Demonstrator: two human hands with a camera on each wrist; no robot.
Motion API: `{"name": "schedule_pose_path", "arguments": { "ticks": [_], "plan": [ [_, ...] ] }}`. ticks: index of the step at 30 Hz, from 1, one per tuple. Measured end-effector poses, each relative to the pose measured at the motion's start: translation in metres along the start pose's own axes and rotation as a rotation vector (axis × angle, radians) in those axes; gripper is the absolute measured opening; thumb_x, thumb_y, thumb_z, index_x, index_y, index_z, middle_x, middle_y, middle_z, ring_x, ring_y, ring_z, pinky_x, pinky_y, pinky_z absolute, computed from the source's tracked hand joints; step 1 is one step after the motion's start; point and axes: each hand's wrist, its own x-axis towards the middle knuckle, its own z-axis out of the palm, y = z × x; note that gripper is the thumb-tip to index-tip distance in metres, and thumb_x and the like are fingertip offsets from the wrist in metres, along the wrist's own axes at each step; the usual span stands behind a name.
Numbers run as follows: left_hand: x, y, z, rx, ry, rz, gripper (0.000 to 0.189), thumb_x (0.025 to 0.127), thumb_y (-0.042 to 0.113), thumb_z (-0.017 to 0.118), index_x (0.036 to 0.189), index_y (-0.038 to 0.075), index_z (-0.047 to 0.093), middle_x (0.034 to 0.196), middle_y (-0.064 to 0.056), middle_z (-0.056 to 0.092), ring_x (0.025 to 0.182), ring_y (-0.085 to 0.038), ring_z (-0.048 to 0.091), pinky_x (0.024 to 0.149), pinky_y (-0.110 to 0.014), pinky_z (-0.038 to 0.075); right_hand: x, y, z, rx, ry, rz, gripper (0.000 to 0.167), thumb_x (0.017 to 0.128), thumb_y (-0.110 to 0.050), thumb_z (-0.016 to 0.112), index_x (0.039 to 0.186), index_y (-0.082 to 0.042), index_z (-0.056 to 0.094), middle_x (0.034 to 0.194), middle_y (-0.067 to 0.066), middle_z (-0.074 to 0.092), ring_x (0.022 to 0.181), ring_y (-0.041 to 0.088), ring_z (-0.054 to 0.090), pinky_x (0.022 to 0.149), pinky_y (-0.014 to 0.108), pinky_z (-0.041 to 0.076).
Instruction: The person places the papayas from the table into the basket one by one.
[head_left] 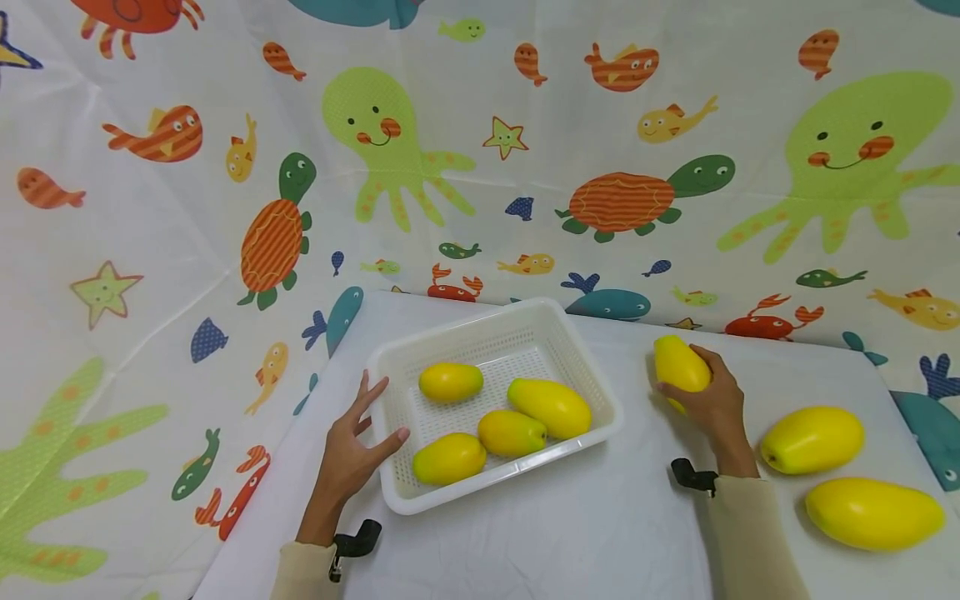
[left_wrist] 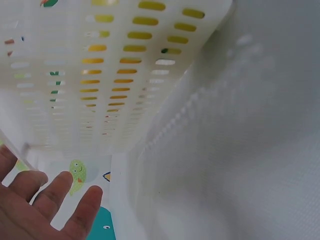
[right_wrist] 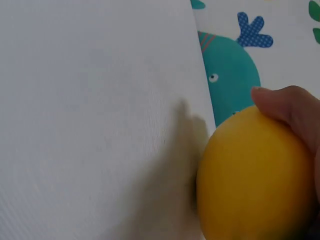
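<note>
A person's right hand [head_left: 716, 404] holds a smooth yellow oval fruit, papaya-like in shape [head_left: 681, 367], over the white cloth-covered table [head_left: 637, 517], to the right of a white plastic basket with slotted walls [head_left: 502, 367] and apart from it. The thumb lies along the fruit's near side, with the fingers curved around the opposite side, so the fruit is pinched between them; I cannot tell whether its underside touches the cloth. The left hand [head_left: 352, 454] is at the basket's left edge, thumb and fingers spread, thumb reaching over the rim; whether it presses on the plastic is unclear. Four similar yellow fruits lie inside the basket, and two large yellow fruits [head_left: 813, 440] [head_left: 875, 514] lie on the table near the right forearm. The held fruit looks firm and stiff, with a skin smooth enough that I would expect it to slip under a light pinch. Its weight is hard to judge by eye; I would guess moderate, easily managed by one hand. The best hold seems to be across its rounded middle, thumb opposite fingers, rather than by a tapering end. If real, it could bruise when dropped or squeezed hard, so a steady, gentle grip would suit it.
</note>
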Motion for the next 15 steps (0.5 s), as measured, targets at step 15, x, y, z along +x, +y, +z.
{"name": "schedule_pose_path", "arguments": {
  "ticks": [15],
  "plan": [
    [0.0,0.0,0.0,-0.007,0.0,0.002,0.084,0.087,0.036,0.084,0.162,0.031,0.046,0.178,0.004,0.017,0.162,-0.038,0.03,0.121,-0.06,0.042,-0.013,-0.022,0.014,0.038,-0.021,-0.151,0.099,0.089,-0.03,0.087,0.169,-0.026,0.029,0.166,0.02,0.041,0.138,0.048,0.042,0.115,0.073,0.04]
  ]
}}
